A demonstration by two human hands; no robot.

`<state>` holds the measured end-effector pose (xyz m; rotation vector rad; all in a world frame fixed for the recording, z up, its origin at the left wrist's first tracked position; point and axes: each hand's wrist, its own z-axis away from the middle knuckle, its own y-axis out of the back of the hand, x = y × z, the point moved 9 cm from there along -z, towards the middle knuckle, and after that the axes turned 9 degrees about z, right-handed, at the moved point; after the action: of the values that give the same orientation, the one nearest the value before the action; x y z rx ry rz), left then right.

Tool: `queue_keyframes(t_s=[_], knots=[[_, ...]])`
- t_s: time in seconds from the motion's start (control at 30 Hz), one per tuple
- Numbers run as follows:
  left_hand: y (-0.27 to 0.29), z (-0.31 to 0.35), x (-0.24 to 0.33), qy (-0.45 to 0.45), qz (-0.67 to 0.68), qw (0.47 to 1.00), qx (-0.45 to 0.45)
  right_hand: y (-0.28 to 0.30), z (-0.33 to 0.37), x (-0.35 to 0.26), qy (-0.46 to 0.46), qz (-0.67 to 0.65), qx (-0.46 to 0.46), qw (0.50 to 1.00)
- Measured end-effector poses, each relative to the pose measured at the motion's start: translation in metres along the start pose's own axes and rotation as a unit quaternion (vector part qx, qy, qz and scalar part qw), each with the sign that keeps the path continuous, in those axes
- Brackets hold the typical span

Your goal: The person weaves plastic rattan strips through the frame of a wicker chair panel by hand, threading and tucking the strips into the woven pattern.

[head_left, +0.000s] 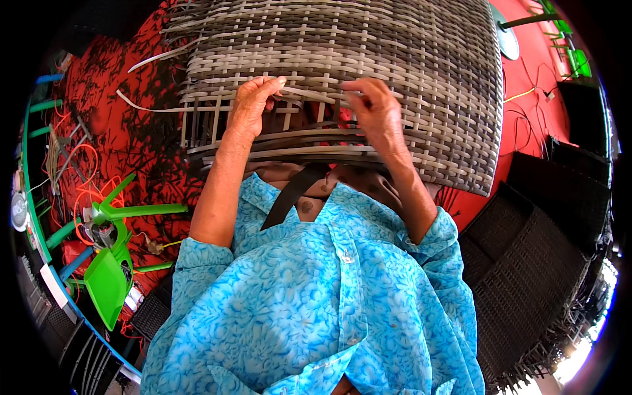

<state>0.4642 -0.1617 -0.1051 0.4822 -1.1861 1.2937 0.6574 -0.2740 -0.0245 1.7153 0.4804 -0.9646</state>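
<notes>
Left hand: thumb and finger pinched on pale strip, toward near edge of wicker panel, left of middle. Right hand blurred, beside strip; can't tell grip. Loose strips jut past left edge.

Woven panel, 12 o'clock: flat, plastic-looking strips with a satin sheen, forming a ribbed surface. Loose strips, 10 o'clock: similar plastic-looking material, smooth, faintly glossy. Shirt, 6 o'clock: matt printed cloth, softly creased. Green bladed object, 8 o'clock: smooth, glossy plastic. Floor, 2 o'clock: smooth, low sheen. Dark woven furniture, 4 o'clock: mostly matt weave, rough at its frayed edge.
</notes>
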Motion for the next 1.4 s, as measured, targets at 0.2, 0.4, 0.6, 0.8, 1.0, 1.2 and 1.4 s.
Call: queue_keyframes(t_s=[0.2,0.4,0.6,0.8,1.0,1.2,1.4], knots=[[-0.011,0.009,0.015,-0.023,-0.078,0.992,-0.091,-0.063,-0.007,-0.033,0.133,0.066,-0.045,0.988],[0.108,0.037,0.055,-0.153,-0.069,0.972,0.162,-0.063,-0.005,-0.031,0.067,0.010,-0.068,0.995],[0.202,0.065,0.072,-0.195,-0.387,0.836,0.337,-0.059,-0.004,-0.024,0.067,-0.004,-0.050,0.997],[0.062,0.077,0.093,-0.376,-0.456,0.804,0.064,-0.054,-0.008,-0.014,-0.003,0.003,-0.075,0.997],[-0.023,0.071,0.054,-0.367,-0.611,0.695,-0.089,-0.055,-0.009,-0.018,0.014,0.011,-0.066,0.998],[-0.019,0.068,0.050,-0.411,-0.585,0.695,-0.074,-0.052,-0.009,-0.013,0.043,0.032,-0.044,0.998],[0.002,0.062,0.067,-0.386,-0.571,0.718,-0.096,-0.046,-0.009,-0.023,0.074,0.081,-0.022,0.994]])
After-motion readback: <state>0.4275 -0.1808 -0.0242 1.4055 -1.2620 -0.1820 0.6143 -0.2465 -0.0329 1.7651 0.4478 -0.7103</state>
